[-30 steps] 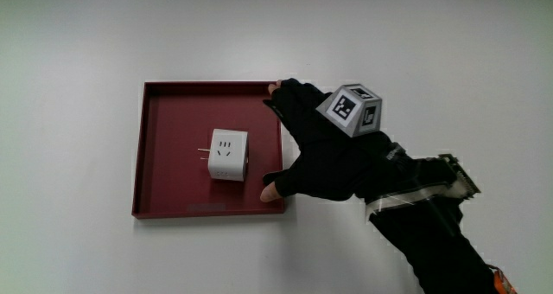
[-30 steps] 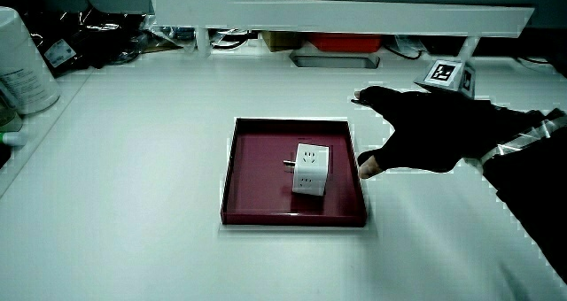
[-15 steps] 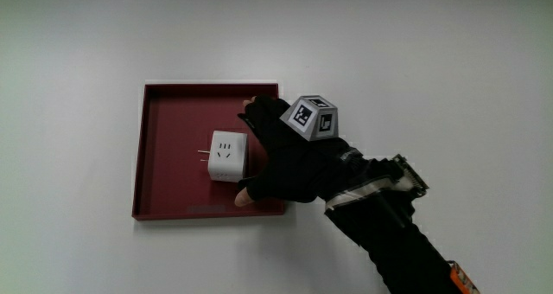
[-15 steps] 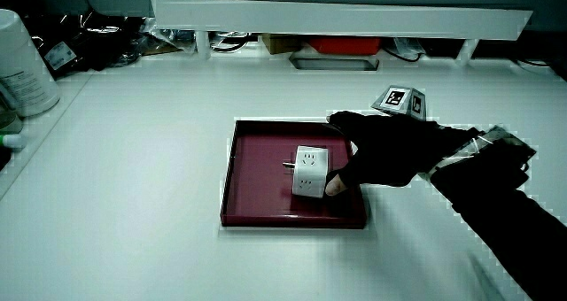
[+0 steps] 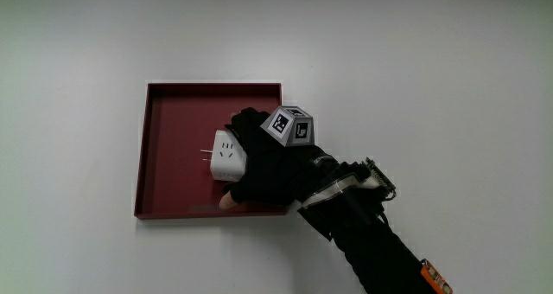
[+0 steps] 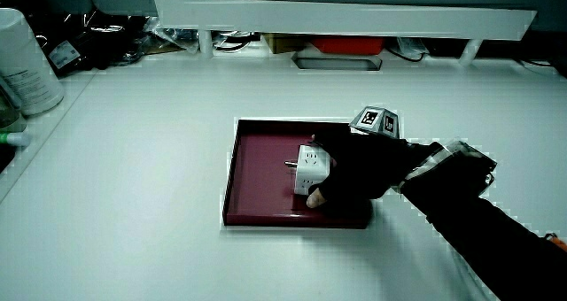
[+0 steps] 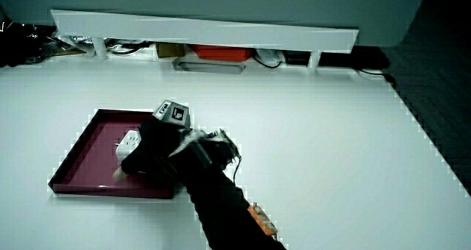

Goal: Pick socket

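A white cube-shaped socket (image 5: 225, 154) lies in a dark red square tray (image 5: 173, 130), with its metal pins pointing away from the hand. The gloved hand (image 5: 263, 160) rests over the socket's side, fingers curled over its edge farther from the person and thumb pressed at its nearer edge. Most of the socket is hidden under the glove. Both side views show the socket (image 6: 310, 162) (image 7: 129, 142) low in the tray (image 6: 257, 168) (image 7: 81, 169) with the hand (image 6: 354, 168) (image 7: 151, 154) closed around it. The patterned cube (image 5: 289, 125) sits on the hand's back.
The tray stands on a white table. A low white partition (image 6: 345, 18) (image 7: 206, 29) runs along the table's edge farthest from the person, with a red item (image 6: 341, 44) and cables under it. A white container (image 6: 22, 62) stands at a table corner.
The hand moved from beside the tray's rim in over the tray and closed its fingers around the socket. The socket and tray stay where they were.
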A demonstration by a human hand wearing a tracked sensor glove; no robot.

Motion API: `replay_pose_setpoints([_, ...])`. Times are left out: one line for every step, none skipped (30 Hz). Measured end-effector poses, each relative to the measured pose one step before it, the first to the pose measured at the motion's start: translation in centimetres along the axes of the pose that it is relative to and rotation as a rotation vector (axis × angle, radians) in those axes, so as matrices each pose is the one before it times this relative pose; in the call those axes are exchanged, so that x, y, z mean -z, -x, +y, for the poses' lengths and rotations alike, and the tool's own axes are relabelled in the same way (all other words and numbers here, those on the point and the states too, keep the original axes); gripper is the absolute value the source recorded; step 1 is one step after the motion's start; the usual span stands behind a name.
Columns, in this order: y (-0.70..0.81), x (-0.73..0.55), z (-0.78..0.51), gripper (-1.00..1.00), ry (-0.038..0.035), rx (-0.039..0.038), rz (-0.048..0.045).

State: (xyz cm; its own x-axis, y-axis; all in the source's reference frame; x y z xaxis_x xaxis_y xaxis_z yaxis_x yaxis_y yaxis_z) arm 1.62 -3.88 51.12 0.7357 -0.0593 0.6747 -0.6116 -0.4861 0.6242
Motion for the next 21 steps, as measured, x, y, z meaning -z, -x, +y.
replay_pose_setpoints([-0.24, 0.201, 0.3, 0.0, 0.0059, 0.00539, 0.00061])
replay_pose_setpoints([0.032, 0.057, 0.02, 0.0, 0.0035, -0.00504, 0.00399])
replay_pose_setpoints([-0.149, 0.055, 0.085, 0.0, -0.01087, 0.0079, 0.00518])
replay_pose_setpoints([-0.012, -0.012, -0.02, 0.06, -0.01344, -0.00116, 0.00077])
replay_pose_setpoints([-0.08, 0.033, 0.072, 0.12, -0.01226, 0.0006, -0.00216])
replay_pose_setpoints([0.146, -0.067, -0.145, 0.18, 0.00061, -0.01004, 0.0091])
replay_pose_setpoints([0.006, -0.031, -0.073, 0.24, -0.01568, -0.0073, 0.00359])
replay_pose_setpoints([-0.025, -0.057, -0.089, 0.29, -0.0207, 0.00087, -0.00736])
replay_pose_setpoints([-0.175, 0.0, 0.041, 0.35, -0.00694, -0.00577, 0.01285])
replay_pose_setpoints([-0.095, -0.097, -0.088, 0.41, -0.0326, 0.00062, -0.00362])
replay_pose_setpoints([0.058, -0.143, -0.146, 0.47, -0.03024, -0.00173, -0.00422])
replay_pose_setpoints([0.079, -0.103, -0.11, 0.53, -0.01805, -0.00697, -0.01269])
replay_pose_setpoints([-0.212, 0.08, 0.095, 0.59, 0.01001, 0.00479, 0.0297])
replay_pose_setpoints([-0.168, 0.077, 0.097, 0.65, -0.01622, -0.00328, -0.00997])
replay_pose_setpoints([0.054, -0.038, -0.048, 0.71, -0.00167, -0.00055, 0.00159])
replay_pose_setpoints([-0.041, 0.0, -0.058, 0.76, -0.01262, 0.00774, -0.01209])
replay_pose_setpoints([-0.019, -0.045, -0.036, 0.82, -0.00606, -0.00847, 0.01535])
replay_pose_setpoints([-0.217, 0.115, 0.135, 0.88, 0.00132, -0.00169, -0.0043])
replay_pose_setpoints([0.56, -0.346, -0.465, 0.94, -0.01753, -0.01405, 0.00817])
replay_pose_setpoints([-0.042, 0.038, 0.009, 1.0, -0.01238, 0.00063, -0.01397])
replay_pose_setpoints([-0.227, 0.192, 0.142, 1.0, 0.00571, -0.0048, 0.00598])
